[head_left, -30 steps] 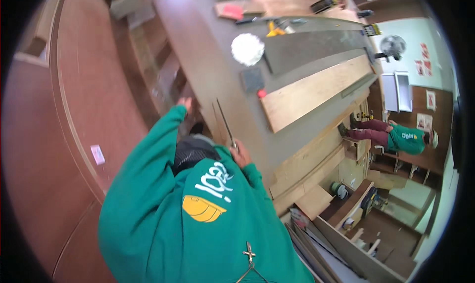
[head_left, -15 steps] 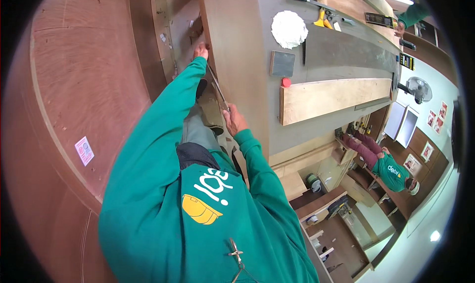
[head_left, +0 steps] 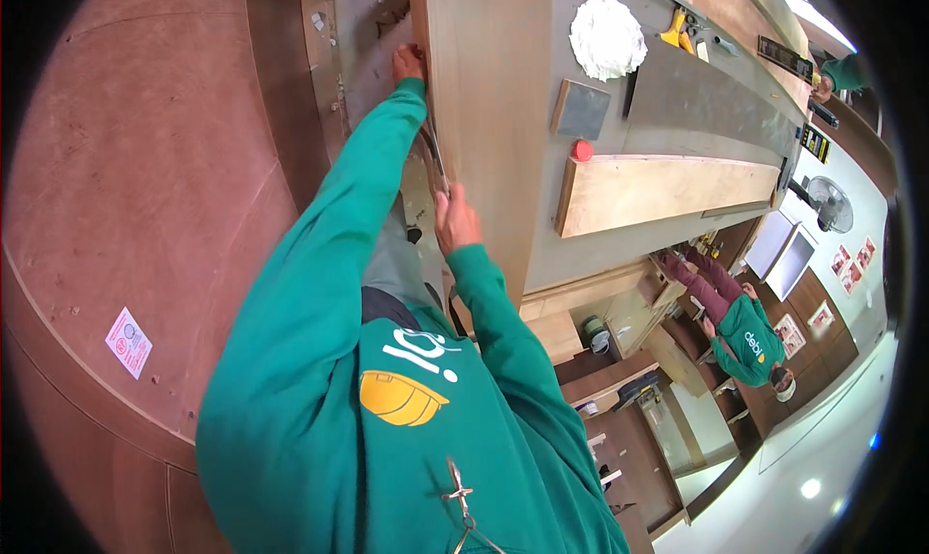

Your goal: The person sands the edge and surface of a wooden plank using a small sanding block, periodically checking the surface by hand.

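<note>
My right hand (head_left: 457, 221) is closed on the lower end of a long, thin metal tool (head_left: 437, 154), which lies along the near edge of a wide brown wood panel (head_left: 484, 99). Farther up the same edge, my left hand (head_left: 408, 64) has its fingers curled against the panel. My left wrist and sleeve cover the tool's upper end, so what those fingers grip does not show. Both forearms, in green sleeves, reach up from the lower part of the view.
On the grey worktop (head_left: 540, 254) rest a pale wooden board (head_left: 668, 194), a dark block (head_left: 582, 110), a red cap (head_left: 582, 150), a white crumpled cloth (head_left: 608, 38) and yellow-handled tools (head_left: 674, 28). A reddish panel (head_left: 145, 167) stands at left. A co-worker (head_left: 750, 336) stands at right; another person's hand (head_left: 823, 89) shows top right.
My view has shifted a little. Both hands sit higher along the panel's edge, the left one farther from the right. At right, the co-worker's arms have moved out from the waist.
</note>
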`<state>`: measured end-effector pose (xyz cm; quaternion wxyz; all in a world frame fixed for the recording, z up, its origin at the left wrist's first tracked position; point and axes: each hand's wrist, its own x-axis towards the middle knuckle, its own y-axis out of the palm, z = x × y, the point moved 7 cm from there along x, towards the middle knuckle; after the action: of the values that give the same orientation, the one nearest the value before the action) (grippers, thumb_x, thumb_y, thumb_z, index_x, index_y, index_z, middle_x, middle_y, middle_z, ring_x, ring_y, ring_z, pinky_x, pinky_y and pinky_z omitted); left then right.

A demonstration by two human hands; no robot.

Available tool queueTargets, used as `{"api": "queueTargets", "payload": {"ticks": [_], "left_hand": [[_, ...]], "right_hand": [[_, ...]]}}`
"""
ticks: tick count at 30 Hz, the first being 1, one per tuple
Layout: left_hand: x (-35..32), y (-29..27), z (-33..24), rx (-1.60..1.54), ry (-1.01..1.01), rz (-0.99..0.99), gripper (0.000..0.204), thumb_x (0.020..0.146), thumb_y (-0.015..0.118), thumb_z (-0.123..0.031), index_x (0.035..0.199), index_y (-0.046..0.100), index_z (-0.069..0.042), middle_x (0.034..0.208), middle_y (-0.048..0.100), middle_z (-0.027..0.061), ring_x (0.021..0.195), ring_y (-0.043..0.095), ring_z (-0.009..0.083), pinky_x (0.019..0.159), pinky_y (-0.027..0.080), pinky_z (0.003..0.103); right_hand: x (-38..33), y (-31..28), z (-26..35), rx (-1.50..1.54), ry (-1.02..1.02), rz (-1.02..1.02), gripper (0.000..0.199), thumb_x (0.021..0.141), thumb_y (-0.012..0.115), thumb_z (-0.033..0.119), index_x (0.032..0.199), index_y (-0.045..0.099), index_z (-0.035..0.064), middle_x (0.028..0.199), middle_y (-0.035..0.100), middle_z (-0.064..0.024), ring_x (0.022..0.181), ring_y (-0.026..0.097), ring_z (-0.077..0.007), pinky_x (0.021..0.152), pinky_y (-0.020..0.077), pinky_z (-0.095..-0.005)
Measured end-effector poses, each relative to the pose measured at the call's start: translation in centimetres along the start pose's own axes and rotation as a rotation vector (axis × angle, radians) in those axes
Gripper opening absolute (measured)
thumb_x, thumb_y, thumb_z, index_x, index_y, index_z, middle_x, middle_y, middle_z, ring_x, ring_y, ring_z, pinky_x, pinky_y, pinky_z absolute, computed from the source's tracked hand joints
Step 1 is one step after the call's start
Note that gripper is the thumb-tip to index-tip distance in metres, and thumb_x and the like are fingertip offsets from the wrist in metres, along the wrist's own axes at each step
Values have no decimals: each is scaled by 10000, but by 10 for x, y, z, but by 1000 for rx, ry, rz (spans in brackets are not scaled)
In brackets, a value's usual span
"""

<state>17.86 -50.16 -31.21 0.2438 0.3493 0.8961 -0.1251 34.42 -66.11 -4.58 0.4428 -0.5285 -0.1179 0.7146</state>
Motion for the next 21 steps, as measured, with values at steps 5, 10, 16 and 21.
{"api": "queueTargets", "payload": {"ticks": [5,10,16,21], "left_hand": [[-18,5,-15,-50,74,-54,465,969,332,-368,1025,578,23,957,636,168,877,602,260,808,461,370],[15,-16,19,-45,49,-91,450,949,340,-372,1013,562,13,916,611,176,851,580,310,814,447,383],[-44,-19,9,138,37,-71,473,956,341,-363,1055,561,44,1001,623,212,946,584,341,856,450,407],[-47,-16,-12,30,114,-80,379,957,353,-332,990,526,3,855,592,150,825,574,271,801,439,382]], "right_hand": [[-14,-16,-2,-13,41,-37,259,957,463,284,1079,452,56,898,624,-283,792,588,-491,675,447,-568],[-3,9,-9,-19,-48,-28,274,956,465,283,1080,453,39,874,626,-284,771,593,-485,659,446,-568],[-31,10,-25,-53,34,-21,260,960,456,278,1061,453,39,833,625,-278,761,586,-490,645,436,-575],[-38,20,-36,30,-35,-49,253,962,450,271,1052,448,35,850,624,-274,758,583,-491,646,438,-570]]}}
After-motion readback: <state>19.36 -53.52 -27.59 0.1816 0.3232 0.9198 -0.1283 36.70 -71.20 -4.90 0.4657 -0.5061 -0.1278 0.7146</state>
